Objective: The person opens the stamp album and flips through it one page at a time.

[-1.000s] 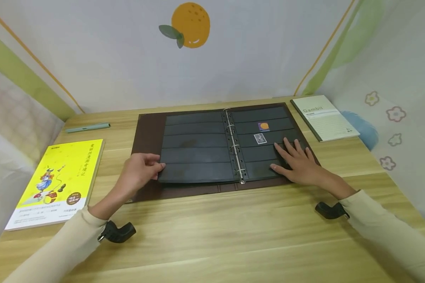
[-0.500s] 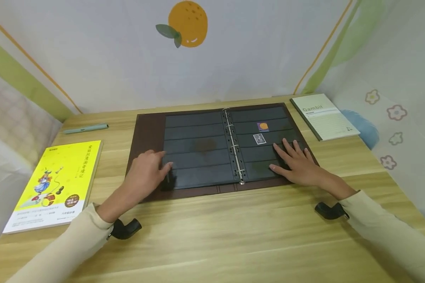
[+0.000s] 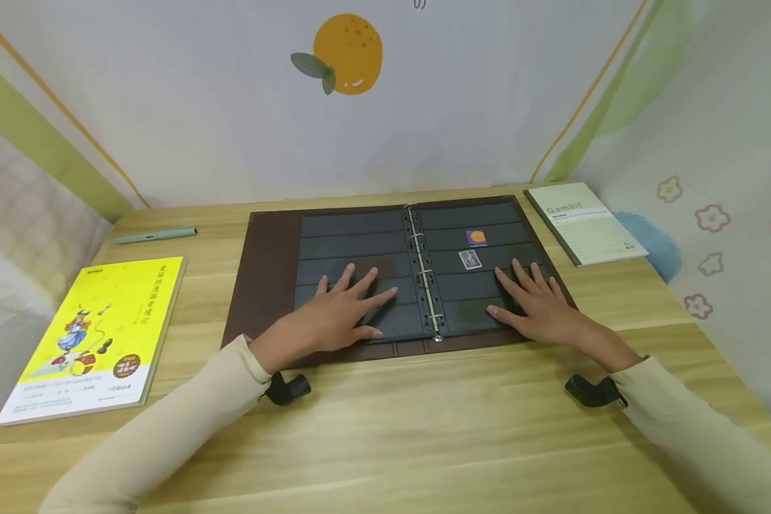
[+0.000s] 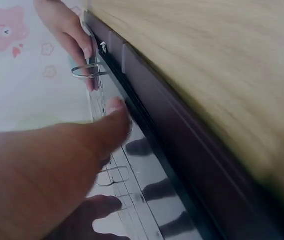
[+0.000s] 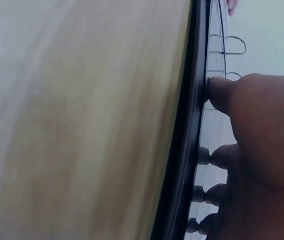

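Note:
An open brown ring binder (image 3: 266, 268) with black pocket pages lies flat on the wooden table (image 3: 385, 421). My left hand (image 3: 337, 314) lies flat with spread fingers on the left black page (image 3: 353, 246). My right hand (image 3: 536, 303) lies flat with fingers straight on the right black page (image 3: 482, 214). Two stamps sit in the right page's pockets: an orange one (image 3: 477, 237) and a grey portrait one (image 3: 470, 260), just beyond my right fingertips. The metal rings (image 3: 424, 275) run down the middle; in the wrist views the rings (image 4: 89, 70) (image 5: 229, 45) show beside my fingers.
A yellow book (image 3: 93, 335) lies at the left of the table. A pale green pen (image 3: 155, 234) lies beyond it near the back wall. A green-and-white "Gambit" booklet (image 3: 585, 223) lies at the back right. Fabric walls close in the table on three sides.
My left hand let a black page down onto the left side, then moved right and spread flat on it. My right hand stayed pressed on the right page.

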